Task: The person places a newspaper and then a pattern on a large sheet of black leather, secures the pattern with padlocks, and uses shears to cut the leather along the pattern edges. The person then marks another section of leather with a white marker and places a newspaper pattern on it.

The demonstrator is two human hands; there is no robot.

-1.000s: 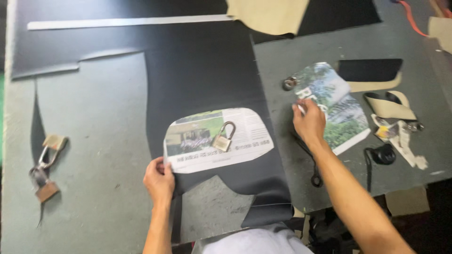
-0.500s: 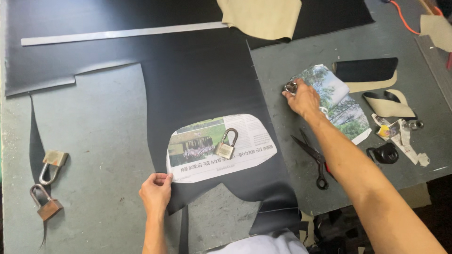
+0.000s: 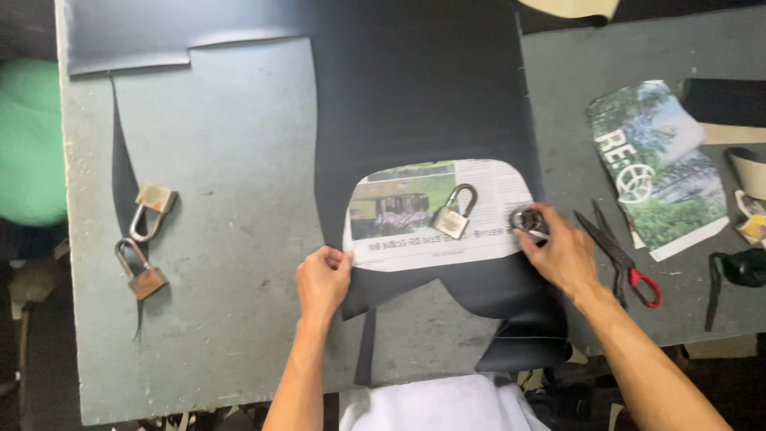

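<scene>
A newspaper pattern piece (image 3: 423,231) lies on a black leather sheet (image 3: 415,104) on the grey table (image 3: 231,160). A brass padlock (image 3: 452,214) rests on the middle of the paper. My left hand (image 3: 321,277) pinches the paper's lower left corner and the leather edge. At the paper's right end, my right hand (image 3: 558,247) holds a small round metal weight (image 3: 528,221) down on the paper.
Two more padlocks (image 3: 144,239) lie at the left of the table. Red-handled scissors (image 3: 618,255) sit just right of my right hand. A printed paper piece (image 3: 658,168), black and tan leather offcuts and a black strap lie at the right.
My right hand took the round metal weight from beside the printed paper at the right and brought it to the newspaper pattern's right end. The view shifted right; my left hand stayed on the corner.
</scene>
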